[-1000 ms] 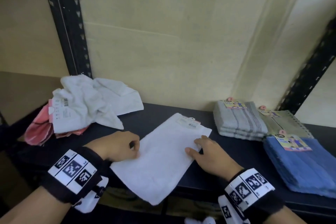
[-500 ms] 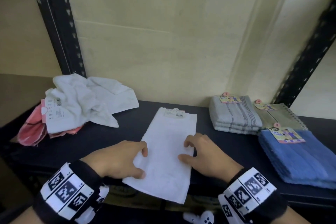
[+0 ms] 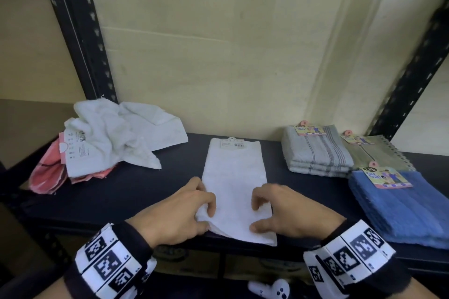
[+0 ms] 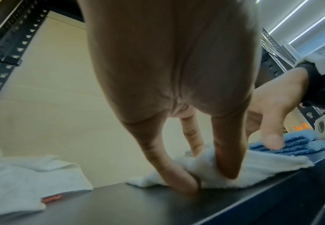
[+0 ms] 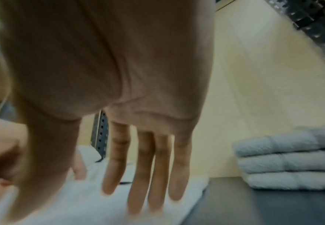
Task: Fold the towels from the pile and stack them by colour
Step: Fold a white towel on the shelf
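Observation:
A white towel (image 3: pixel 234 177), folded into a long strip, lies lengthwise on the dark shelf (image 3: pixel 145 189), its label at the far end. My left hand (image 3: pixel 206 221) pinches the near left corner (image 4: pixel 253 172) between thumb and fingers, bunching the cloth. At the near right edge my right hand (image 3: pixel 254 217) sits with loosely bent fingers (image 5: pixel 138 175) over the towel; the left wrist view shows its thumb just above the cloth. The loose pile at the left holds crumpled white towels (image 3: pixel 116 138) over a pink one (image 3: pixel 46 175).
Folded stacks stand at the right: grey striped (image 3: pixel 318 153), olive (image 3: pixel 376 155) and blue (image 3: pixel 401 209) nearest the front edge. Black perforated uprights (image 3: pixel 80 31) rise at both back corners against a pale board wall. A white controller (image 3: pixel 272 290) lies below the shelf.
The white towel turned from diagonal to straight. Both hands slid back to its near end, and the left hand took hold of the near left corner.

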